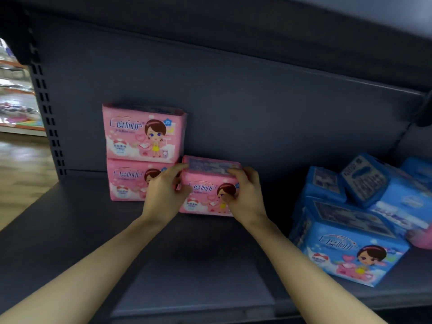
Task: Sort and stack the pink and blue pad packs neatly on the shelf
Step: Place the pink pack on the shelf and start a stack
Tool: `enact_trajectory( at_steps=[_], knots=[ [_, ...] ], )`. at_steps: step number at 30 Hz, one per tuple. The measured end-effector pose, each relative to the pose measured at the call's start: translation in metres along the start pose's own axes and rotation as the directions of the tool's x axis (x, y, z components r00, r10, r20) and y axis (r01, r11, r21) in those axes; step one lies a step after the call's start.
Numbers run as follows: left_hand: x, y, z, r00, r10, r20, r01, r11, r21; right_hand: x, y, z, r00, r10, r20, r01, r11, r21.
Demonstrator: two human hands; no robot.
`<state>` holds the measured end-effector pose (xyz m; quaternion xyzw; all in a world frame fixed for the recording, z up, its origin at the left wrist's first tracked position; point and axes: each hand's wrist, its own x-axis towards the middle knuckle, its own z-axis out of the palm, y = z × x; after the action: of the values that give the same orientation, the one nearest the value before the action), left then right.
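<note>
Two pink pad packs stand stacked against the shelf's back wall, the upper one (143, 133) on the lower one (127, 181). Just right of that stack a third pink pack (205, 185) stands upright on the dark shelf (70, 230). My left hand (163, 195) grips its left end and my right hand (245, 195) grips its right end. To the right, several blue packs lie in a loose heap: a large one in front (346, 244), smaller ones tilted behind (364, 181).
A pink item (420, 238) peeks out at the far right behind the blue heap. The perforated shelf upright (46, 113) marks the left end, with a shop aisle beyond. An upper shelf hangs overhead.
</note>
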<state>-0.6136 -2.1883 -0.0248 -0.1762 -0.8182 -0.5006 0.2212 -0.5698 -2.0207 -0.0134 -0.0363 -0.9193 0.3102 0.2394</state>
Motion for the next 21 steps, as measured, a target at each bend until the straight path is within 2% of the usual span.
enact_trajectory(
  at_steps=[6, 13, 21],
  knots=[
    [0.000, -0.003, 0.004, 0.998, -0.050, -0.042, 0.050, 0.999, -0.003, 0.009, 0.003, 0.004, 0.999, -0.003, 0.033, 0.004, 1.000, -0.010],
    [0.003, -0.005, 0.009, 0.997, -0.043, -0.067, 0.043, 0.999, -0.006, 0.015, 0.005, 0.007, 0.999, 0.001, 0.033, 0.000, 1.000, -0.014],
    [0.006, -0.009, 0.012, 0.992, -0.041, -0.115, 0.061, 0.983, 0.171, 0.017, 0.007, 0.015, 1.000, -0.021, 0.018, 0.022, 0.999, -0.024]
  ],
)
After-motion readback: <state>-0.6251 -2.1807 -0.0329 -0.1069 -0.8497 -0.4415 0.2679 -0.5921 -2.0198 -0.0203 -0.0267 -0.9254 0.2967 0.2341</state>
